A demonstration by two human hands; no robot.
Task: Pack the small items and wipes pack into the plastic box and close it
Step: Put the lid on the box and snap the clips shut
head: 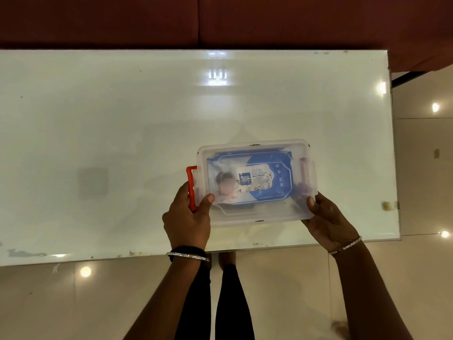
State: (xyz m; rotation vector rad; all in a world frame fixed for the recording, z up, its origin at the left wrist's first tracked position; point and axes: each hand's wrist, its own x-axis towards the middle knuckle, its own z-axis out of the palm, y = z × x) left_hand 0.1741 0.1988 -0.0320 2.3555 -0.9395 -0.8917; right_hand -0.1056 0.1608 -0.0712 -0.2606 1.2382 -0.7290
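Observation:
A clear plastic box (255, 217) lies on the white table with its translucent lid on top. Through the lid I see a blue and white wet wipes pack (252, 179) lying flat inside. A red latch (191, 187) sticks out at the box's left end; the right-end latch (307, 173) shows pale through the lid's flap. My left hand (187, 220) grips the box's near left corner, thumb on the lid, fingers by the red latch. My right hand (326, 220) holds the near right corner, thumb on the lid. Small items are not clearly visible.
The glossy white table (122, 143) runs left and far from the box; its near edge is just under my wrists and its right edge is close to the box. A dark red sofa (220, 20) sits beyond. Tiled floor (421, 168) lies right and below.

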